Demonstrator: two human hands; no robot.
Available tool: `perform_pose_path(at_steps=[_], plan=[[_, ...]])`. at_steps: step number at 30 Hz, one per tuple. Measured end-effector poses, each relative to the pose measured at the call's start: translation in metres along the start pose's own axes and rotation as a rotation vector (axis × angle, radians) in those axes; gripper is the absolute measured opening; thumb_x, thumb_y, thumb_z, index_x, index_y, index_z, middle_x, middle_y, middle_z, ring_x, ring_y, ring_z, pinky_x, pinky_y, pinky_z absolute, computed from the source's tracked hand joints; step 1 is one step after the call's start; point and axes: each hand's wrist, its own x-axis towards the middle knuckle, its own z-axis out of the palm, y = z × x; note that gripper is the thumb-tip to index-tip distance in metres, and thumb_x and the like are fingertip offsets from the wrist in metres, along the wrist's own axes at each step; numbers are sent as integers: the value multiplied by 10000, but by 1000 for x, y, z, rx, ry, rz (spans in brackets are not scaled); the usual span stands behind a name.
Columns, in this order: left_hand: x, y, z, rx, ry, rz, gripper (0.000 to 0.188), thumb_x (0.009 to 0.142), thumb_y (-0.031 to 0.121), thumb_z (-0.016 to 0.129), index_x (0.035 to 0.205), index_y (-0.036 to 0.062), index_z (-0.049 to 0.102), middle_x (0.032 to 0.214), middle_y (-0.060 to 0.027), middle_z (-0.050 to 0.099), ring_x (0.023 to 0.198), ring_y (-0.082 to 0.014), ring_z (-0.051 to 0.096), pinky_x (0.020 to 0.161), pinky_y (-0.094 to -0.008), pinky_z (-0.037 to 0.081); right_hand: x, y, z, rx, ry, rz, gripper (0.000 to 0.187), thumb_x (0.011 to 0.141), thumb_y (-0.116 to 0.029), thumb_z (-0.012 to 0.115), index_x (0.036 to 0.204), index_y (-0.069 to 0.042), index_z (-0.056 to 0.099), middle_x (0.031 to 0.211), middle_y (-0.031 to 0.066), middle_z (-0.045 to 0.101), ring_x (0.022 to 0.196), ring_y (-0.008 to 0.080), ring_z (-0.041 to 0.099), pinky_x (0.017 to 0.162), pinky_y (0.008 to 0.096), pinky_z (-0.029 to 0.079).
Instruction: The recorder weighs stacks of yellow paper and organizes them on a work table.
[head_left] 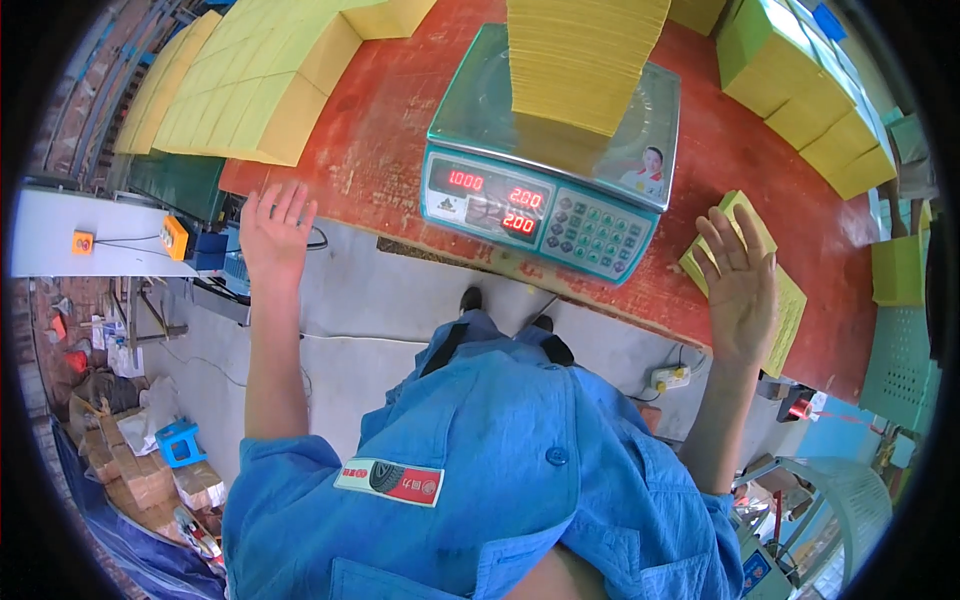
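A digital weighing scale (540,212) with a teal body and lit red digits stands at the table's front edge. On its metal pan rests a tall stack of yellow paper sheets (580,70). My left hand (275,235) is held out at the left front corner of the table, empty, its fingers stretched. On the other side my right hand (740,285) is also open, palm up, with nothing in it. It overlaps a low pile of yellow paper (785,310) lying right of the scale; whether it touches the pile I cannot tell.
The red table (370,140) bears rows of yellow paper blocks at the left (240,105) and more blocks at the right (800,90). A power strip (670,378) lies below the table's edge. Cartons (150,465) and a blue plastic stool (180,443) are at lower left.
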Motion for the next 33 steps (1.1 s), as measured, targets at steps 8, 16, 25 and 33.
perform_pose_path(at_steps=[8, 16, 25, 33], plan=[[8, 8, 90, 50, -410, 45, 521, 974, 328, 528, 1325, -43, 420, 1353, -237, 498, 1276, -316, 485, 1064, -465, 398, -9, 20, 21, 78, 31, -17, 594, 1032, -429, 356, 1447, -4, 371, 1386, 192, 520, 1299, 313, 484, 1064, 439, 392], [-4, 40, 207, 413, -1031, 687, 355, 966, 221, 563, 1221, -23, 600, 1244, -162, 619, 1223, -271, 549, 1075, -407, 390, -33, 38, 21, 139, 164, -63, 563, 1034, -402, 362, 1411, 12, 422, 1356, 192, 540, 1284, 319, 497, 1074, 437, 393], [-33, 40, 311, 813, -1376, 910, 395, 856, 91, 711, 1239, 55, 622, 1319, -96, 573, 1207, -182, 540, 1072, -326, 398, -62, 66, 31, 188, 261, -124, 538, 1022, -392, 398, 1379, 5, 466, 1306, 156, 589, 1227, 273, 544, 1035, 425, 413], [11, 15, 332, 925, -1336, 1102, 277, 819, 218, 717, 1027, 40, 678, 995, -83, 676, 888, -180, 629, 807, -300, 490, -76, 78, 42, 206, 317, -138, 481, 1024, -356, 430, 1343, -5, 506, 1224, 129, 631, 1134, 237, 586, 983, 389, 450]])
